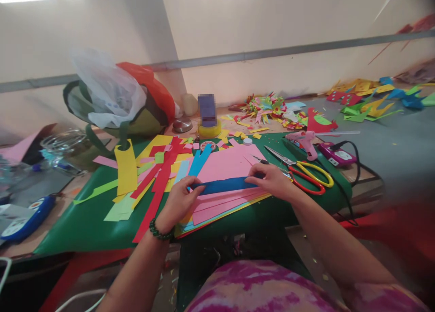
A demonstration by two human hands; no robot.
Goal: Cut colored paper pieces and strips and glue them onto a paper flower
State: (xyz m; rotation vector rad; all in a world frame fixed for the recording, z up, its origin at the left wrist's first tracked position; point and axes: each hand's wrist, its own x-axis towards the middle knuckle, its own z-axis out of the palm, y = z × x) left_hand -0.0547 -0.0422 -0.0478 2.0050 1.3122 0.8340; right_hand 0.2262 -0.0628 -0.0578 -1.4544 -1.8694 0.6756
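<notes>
A dark blue paper strip [224, 185] lies across a stack of pink paper sheets [224, 167] on a green-covered table [84, 221]. My left hand [178, 203] pinches the strip's left end, with a green bead bracelet on the wrist. My right hand [272, 178] pinches the strip's right end. Both hands rest on the pink stack and hold the strip flat and level between them.
Red-and-yellow scissors [306, 171], a pink glue gun [304, 142] and a purple device [336, 154] lie right of my hands. Red, yellow and green strips [149, 176] lie left. A tape roll [209, 130], bags [112, 99] and paper scraps [268, 108] sit behind.
</notes>
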